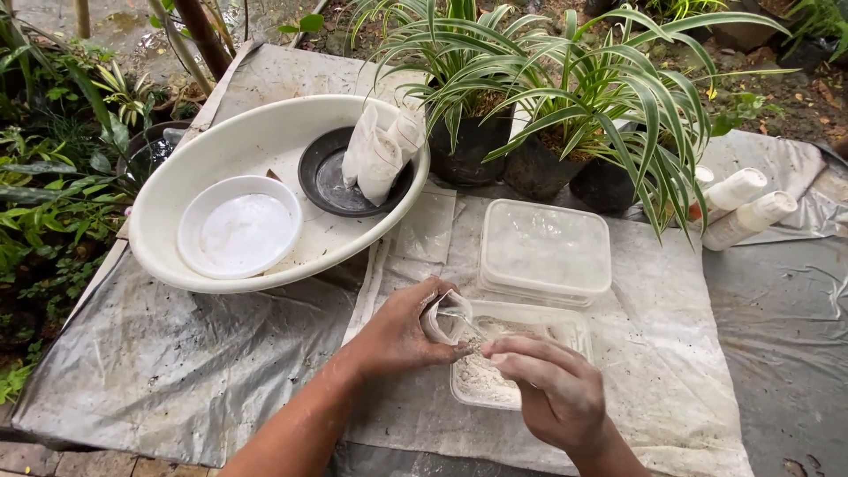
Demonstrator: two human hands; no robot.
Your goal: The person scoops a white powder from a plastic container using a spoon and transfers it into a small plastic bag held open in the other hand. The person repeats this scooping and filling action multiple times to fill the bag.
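Observation:
My left hand (397, 336) grips a small clear plastic bag (439, 315) by its open mouth, just above an open clear plastic container (565, 331) that holds pale grey powder. My right hand (552, 389) hovers over the container with dusty fingers pinched near the bag's mouth, apparently on a thin clear scoop or the bag's edge; which one is unclear. Both hands are coated in powder.
A stack of lidded clear containers (545, 249) stands behind. A large white basin (212, 159) at left holds a white saucer (238, 227), a black saucer (327, 181) and filled small bags (380, 150). Potted striped plants (565, 97) and rolled white bags (746, 208) lie farther back.

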